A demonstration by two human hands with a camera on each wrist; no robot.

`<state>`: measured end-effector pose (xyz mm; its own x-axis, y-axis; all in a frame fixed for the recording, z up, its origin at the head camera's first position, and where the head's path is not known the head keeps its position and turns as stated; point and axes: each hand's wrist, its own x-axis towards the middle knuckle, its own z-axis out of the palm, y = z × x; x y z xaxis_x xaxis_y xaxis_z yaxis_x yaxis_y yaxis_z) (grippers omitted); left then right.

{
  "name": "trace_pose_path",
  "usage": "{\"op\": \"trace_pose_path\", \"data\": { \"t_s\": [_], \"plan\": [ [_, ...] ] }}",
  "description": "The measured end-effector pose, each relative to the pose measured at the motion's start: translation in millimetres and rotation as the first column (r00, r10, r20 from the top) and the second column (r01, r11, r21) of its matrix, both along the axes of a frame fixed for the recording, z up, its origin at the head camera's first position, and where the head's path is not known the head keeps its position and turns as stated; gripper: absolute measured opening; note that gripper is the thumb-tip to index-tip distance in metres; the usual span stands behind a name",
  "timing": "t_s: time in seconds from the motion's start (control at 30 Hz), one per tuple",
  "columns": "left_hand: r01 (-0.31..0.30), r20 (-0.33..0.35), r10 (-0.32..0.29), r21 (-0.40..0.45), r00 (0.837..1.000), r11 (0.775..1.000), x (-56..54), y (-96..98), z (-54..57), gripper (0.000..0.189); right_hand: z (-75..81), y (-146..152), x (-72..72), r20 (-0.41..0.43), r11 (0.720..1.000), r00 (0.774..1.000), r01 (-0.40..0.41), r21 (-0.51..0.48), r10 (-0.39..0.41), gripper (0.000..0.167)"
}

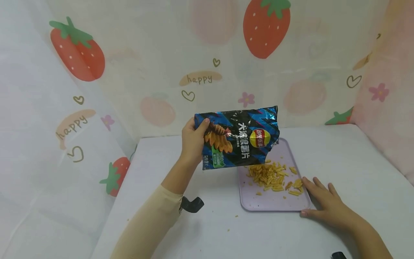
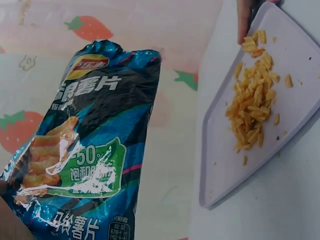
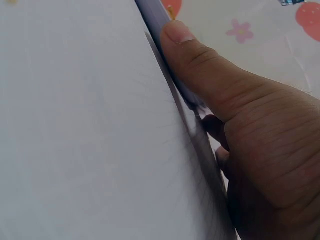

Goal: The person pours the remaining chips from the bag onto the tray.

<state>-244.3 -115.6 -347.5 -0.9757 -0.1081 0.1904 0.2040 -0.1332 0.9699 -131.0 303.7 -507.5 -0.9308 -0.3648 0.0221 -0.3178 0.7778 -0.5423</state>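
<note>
In the head view my left hand (image 1: 193, 142) grips a blue and black potato chip bag (image 1: 240, 138) by its left end, thumb across the front. The bag lies sideways in the air, its torn right end over a lilac tray (image 1: 273, 207). On that tray is a pile of broken chips (image 1: 266, 175), partly behind the bag. My right hand (image 1: 333, 207) rests at the tray's right edge, fingers spread, with the thumb near the front corner. From the right wrist, the thumb (image 3: 200, 60) lies against the tray's rim (image 3: 155, 20).
The tray stands on a white table (image 1: 216, 237) with a few crumbs (image 1: 236, 216) in front of it. A curtain printed with strawberries (image 1: 266, 28) hangs behind the table and along both sides. A black strap end (image 1: 193, 205) sticks out from the left wrist.
</note>
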Motion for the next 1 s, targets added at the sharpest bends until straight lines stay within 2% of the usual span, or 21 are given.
{"op": "trace_pose_path", "data": {
  "t_s": [0.13,0.3,0.43,0.53,0.63,0.77,1.0],
  "plan": [
    [-0.026,0.028,0.026,0.004,0.999,1.0,1.1,-6.3,0.8,0.021,3.7,-1,-6.0,-0.01,1.0,1.0,-0.003,0.006,0.003,0.11],
    [-0.078,0.05,0.075,0.061,0.996,0.995,5.7,-15.8,-1.8,0.022,4.8,-1,-11.3,-0.041,1.0,0.999,-0.005,-0.006,0.005,0.11],
    [-0.083,0.094,0.071,0.126,0.993,0.989,15.4,-21.2,-10.1,0.021,0.0,-2,-7.1,-0.028,1.0,1.0,0.0,-0.013,-0.001,0.11],
    [-0.099,0.151,0.076,0.149,0.986,0.984,25.3,-24.3,-18.3,0.021,-5.3,-2,-0.8,-0.012,1.0,1.0,0.001,-0.008,-0.001,0.11],
    [-0.13,0.172,0.103,0.158,0.98,0.979,32.8,-27.6,-25.2,0.024,-7.7,0,2.6,-0.032,1.0,0.999,0.002,0.004,-0.001,0.109],
    [-0.164,0.17,0.133,0.179,0.976,0.97,36.8,-34.2,-31.0,0.026,-5.4,1,-0.6,-0.054,1.0,0.999,0.001,0.009,-0.001,0.108],
    [-0.199,0.238,0.148,0.211,0.96,0.957,40.8,-41.6,-38.8,0.026,-6.5,1,-1.8,-0.041,1.0,0.999,-0.003,-0.004,0.002,0.11]
  ]
}}
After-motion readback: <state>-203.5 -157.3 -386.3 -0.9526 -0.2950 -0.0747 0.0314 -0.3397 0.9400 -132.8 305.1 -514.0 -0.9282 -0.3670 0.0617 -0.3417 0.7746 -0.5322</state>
